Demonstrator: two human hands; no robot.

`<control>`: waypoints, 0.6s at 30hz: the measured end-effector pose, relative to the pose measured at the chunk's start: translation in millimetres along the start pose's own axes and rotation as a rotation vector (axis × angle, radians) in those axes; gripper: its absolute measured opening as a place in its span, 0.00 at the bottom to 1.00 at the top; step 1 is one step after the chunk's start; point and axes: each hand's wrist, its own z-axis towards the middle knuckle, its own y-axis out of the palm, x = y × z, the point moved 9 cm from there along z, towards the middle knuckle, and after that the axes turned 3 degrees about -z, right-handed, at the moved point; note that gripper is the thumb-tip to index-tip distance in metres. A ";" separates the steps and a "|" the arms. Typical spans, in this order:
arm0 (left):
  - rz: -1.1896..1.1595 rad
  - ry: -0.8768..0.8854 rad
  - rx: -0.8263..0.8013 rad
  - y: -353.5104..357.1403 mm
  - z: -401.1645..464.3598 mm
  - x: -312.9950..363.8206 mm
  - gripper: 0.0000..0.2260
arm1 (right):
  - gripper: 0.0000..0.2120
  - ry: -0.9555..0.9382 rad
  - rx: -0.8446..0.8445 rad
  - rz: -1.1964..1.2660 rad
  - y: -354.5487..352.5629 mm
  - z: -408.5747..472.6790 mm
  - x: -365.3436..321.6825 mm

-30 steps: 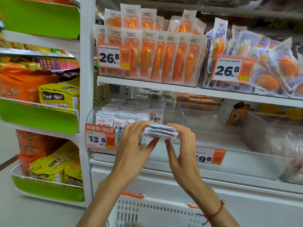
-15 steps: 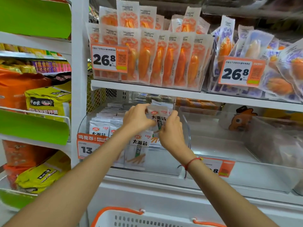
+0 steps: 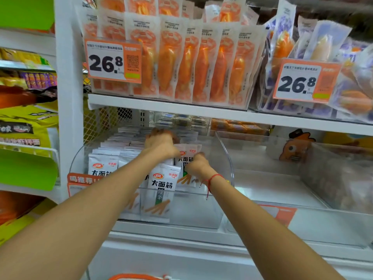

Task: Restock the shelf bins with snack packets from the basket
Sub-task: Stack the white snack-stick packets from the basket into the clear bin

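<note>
Standing across the whole picture is a white shelf unit (image 3: 69,118) with two shelves full of snacks. On the top shelf, a big row of orange snack packs (image 3: 193,63) stands up straight behind an orange price tag (image 3: 114,60) that says 26.8. Beside them on the right are purple snack packs (image 3: 323,37) with another 26.8 price tag (image 3: 305,80).

On the lower shelf sits a clear plastic bin (image 3: 226,156). It is filled on its left side with white snack packets (image 3: 162,185) standing in rows. To the right is an empty-looking clear bin (image 3: 333,178).

Both arms reach into the bin from below. The left hand (image 3: 161,143) is curled over the tops of the packets and grips them. The right hand (image 3: 196,164) pinches a small bunch of white packets at the right end of the rows, inside the bin. A red string bracelet (image 3: 212,178) goes round the right wrist.

At the very bottom, a bit of the orange basket rim (image 3: 137,276) peeks in.
</note>
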 end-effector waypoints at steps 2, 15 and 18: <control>-0.018 0.052 0.067 -6.5 1.9 1.1 0.23 | 0.21 0.011 -0.008 0.001 2.3 6.0 2.6; 0.249 0.292 0.020 4.2 12.2 33.6 0.16 | 0.11 -0.042 -0.004 -0.205 7.9 14.2 12.9; 0.240 0.288 -0.001 7.8 14.8 30.8 0.15 | 0.15 -0.033 -0.018 -0.173 14.1 16.1 10.3</control>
